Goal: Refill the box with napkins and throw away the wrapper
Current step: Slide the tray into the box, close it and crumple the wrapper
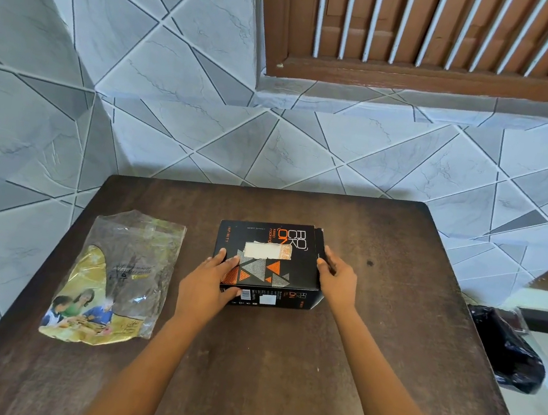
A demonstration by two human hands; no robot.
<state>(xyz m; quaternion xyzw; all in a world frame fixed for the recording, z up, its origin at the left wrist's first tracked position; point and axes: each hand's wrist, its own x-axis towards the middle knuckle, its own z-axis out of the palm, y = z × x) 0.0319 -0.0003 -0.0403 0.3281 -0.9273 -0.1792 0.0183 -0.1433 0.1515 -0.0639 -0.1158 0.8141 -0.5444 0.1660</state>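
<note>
A black box (282,242) with orange print lies flat in the middle of the brown table (372,323). White napkin (260,250) shows through the slot cut in its top. My left hand (210,282) grips the box's left near corner, thumb on the front face. My right hand (336,278) presses against the box's right end, where a flap sits. An empty clear wrapper (119,278) with gold print and a picture of people lies flat on the table, left of the box and apart from it.
A black plastic bin bag (510,350) sits on the floor off the table's right edge. A tiled wall stands just behind the table, with a wooden window (425,32) above it. The table's near half holds only my forearms.
</note>
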